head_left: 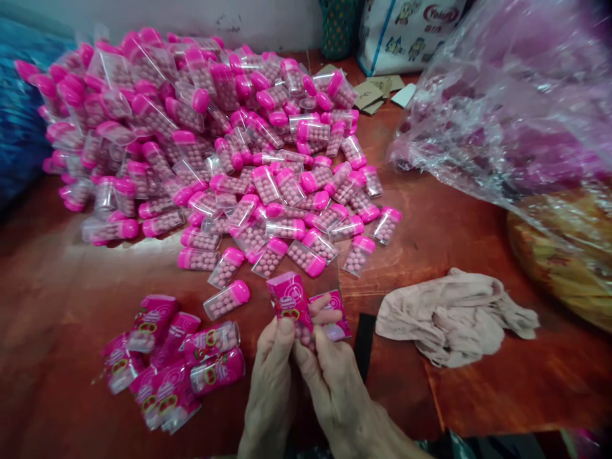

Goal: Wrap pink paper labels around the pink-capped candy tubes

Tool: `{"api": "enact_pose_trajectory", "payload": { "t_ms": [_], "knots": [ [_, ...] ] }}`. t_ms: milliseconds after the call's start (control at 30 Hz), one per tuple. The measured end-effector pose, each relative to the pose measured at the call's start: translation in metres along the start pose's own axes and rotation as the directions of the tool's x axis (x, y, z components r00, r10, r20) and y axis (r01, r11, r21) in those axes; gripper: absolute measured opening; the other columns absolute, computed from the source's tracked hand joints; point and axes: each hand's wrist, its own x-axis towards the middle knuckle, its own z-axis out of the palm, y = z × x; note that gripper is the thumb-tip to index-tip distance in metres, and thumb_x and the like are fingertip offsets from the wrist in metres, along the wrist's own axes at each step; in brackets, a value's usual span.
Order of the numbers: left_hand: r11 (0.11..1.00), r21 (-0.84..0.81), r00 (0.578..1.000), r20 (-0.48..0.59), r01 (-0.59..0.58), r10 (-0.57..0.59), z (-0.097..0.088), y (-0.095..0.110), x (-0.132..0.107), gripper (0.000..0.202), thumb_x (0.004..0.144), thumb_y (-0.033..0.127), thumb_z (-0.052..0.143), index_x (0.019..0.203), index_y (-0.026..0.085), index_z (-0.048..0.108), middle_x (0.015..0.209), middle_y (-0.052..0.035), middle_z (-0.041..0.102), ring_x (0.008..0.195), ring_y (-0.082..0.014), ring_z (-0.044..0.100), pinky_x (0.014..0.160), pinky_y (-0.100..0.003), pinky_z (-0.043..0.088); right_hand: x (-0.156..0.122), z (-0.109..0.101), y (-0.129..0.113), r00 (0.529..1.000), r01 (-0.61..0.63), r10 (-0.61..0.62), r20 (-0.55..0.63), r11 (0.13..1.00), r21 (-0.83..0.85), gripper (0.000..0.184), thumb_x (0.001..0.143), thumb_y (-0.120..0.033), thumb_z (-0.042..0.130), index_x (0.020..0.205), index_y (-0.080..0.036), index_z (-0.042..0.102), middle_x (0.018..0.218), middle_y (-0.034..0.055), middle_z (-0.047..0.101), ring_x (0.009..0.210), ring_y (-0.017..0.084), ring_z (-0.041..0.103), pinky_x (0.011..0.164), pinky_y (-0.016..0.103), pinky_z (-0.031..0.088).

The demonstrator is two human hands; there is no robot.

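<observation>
My left hand (272,376) and my right hand (329,376) meet at the near edge of the brown table (454,242). Together they pinch a small candy container wrapped in a pink printed sleeve (289,303), held upright. More pink sleeves (332,315) sit behind my right fingers. A small heap of sleeved containers (172,360) lies to the left of my hands. A big pile of clear containers with pink caps (210,146), filled with pink candy balls, covers the far left of the table. One bare container (227,299) lies just left of the held one.
A crumpled beige cloth (454,315) lies right of my hands. A large clear plastic bag of pink items (516,102) rises at the right, above a yellowish bag (564,255). Cardboard pieces (377,89) and a printed bag (406,32) sit at the back. Blue material (19,115) borders the left.
</observation>
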Motion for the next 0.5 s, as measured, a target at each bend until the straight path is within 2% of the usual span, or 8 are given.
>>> {"api": "enact_pose_trajectory", "payload": {
  "t_ms": [133, 200, 267, 333, 400, 433, 500],
  "knots": [
    [1.000, 0.006, 0.997, 0.075, -0.005, 0.004, -0.003, 0.002, 0.002, 0.029, 0.073, 0.040, 0.060, 0.080, 0.013, 0.068, 0.075, -0.0110, 0.070, 0.071, -0.0236, 0.065, 0.062, -0.030, 0.052, 0.007, -0.019, -0.006, 0.999, 0.016, -0.014, 0.030, 0.997, -0.072, 0.028, 0.090, -0.036, 0.042, 0.077, -0.019, 0.060, 0.063, 0.0019, 0.062, 0.056, 0.016, 0.058, 0.053, 0.026, 0.042],
    [1.000, 0.013, 0.994, 0.108, -0.002, 0.001, -0.007, 0.002, 0.004, 0.028, 0.076, 0.040, 0.058, 0.079, 0.013, 0.066, 0.073, -0.0099, 0.069, 0.064, -0.0204, 0.064, 0.056, -0.028, 0.051, 0.010, -0.029, -0.009, 0.997, 0.057, -0.062, -0.047, 0.994, -0.098, 0.024, 0.085, -0.037, 0.052, 0.072, -0.019, 0.060, 0.055, -0.0011, 0.058, 0.049, 0.013, 0.053, 0.052, 0.024, 0.041],
    [1.000, 0.026, 0.988, 0.154, 0.013, -0.017, -0.012, 0.001, 0.005, 0.026, 0.076, 0.037, 0.059, 0.077, 0.012, 0.064, 0.068, -0.0082, 0.067, 0.054, -0.0173, 0.061, 0.046, -0.025, 0.048, 0.013, -0.036, -0.012, 0.968, 0.111, -0.135, -0.213, 0.986, -0.120, 0.017, 0.077, -0.035, 0.063, 0.077, -0.018, 0.062, 0.058, -0.0013, 0.057, 0.055, 0.014, 0.054, 0.056, 0.025, 0.043],
    [0.998, 0.062, 0.968, 0.248, 0.028, -0.042, -0.015, -0.003, 0.005, 0.024, 0.077, 0.034, 0.059, 0.075, 0.011, 0.062, 0.059, -0.0060, 0.063, 0.046, -0.0146, 0.057, 0.038, -0.022, 0.043, 0.017, -0.038, -0.014, 0.943, 0.144, -0.169, -0.288, 0.984, -0.106, 0.016, 0.072, -0.031, 0.069, 0.080, -0.019, 0.063, 0.072, 0.0017, 0.060, 0.071, 0.018, 0.057, 0.066, 0.028, 0.046],
    [0.994, 0.107, 0.940, 0.335, 0.025, -0.059, -0.017, -0.008, 0.003, 0.019, 0.078, 0.029, 0.058, 0.076, 0.011, 0.062, 0.056, -0.0040, 0.061, 0.046, -0.0121, 0.055, 0.041, -0.020, 0.042, 0.020, -0.037, -0.016, 0.969, 0.105, -0.092, -0.231, 0.993, 0.047, 0.011, 0.076, -0.030, 0.064, 0.080, -0.020, 0.062, 0.079, 0.0019, 0.059, 0.072, 0.017, 0.058, 0.065, 0.028, 0.048],
    [0.993, 0.121, 0.930, 0.363, 0.017, -0.060, -0.017, -0.010, 0.002, 0.016, 0.079, 0.026, 0.057, 0.078, 0.011, 0.062, 0.058, -0.0035, 0.061, 0.049, -0.0113, 0.055, 0.045, -0.019, 0.043, 0.021, -0.036, -0.016, 0.984, 0.054, -0.024, -0.175, 0.984, 0.170, 0.011, 0.080, -0.031, 0.060, 0.082, -0.020, 0.062, 0.075, 0.0004, 0.059, 0.063, 0.014, 0.058, 0.057, 0.026, 0.049],
    [0.993, 0.115, 0.930, 0.366, -0.001, -0.042, -0.015, -0.013, 0.000, 0.011, 0.079, 0.020, 0.057, 0.082, 0.011, 0.062, 0.062, -0.0032, 0.061, 0.054, -0.0100, 0.055, 0.051, -0.019, 0.044, 0.021, -0.033, -0.015, 0.994, -0.067, 0.095, -0.052, 0.913, 0.403, 0.016, 0.084, -0.035, 0.054, 0.090, -0.022, 0.060, 0.060, -0.0043, 0.053, 0.041, 0.009, 0.050, 0.038, 0.021, 0.044]
  ]
}}
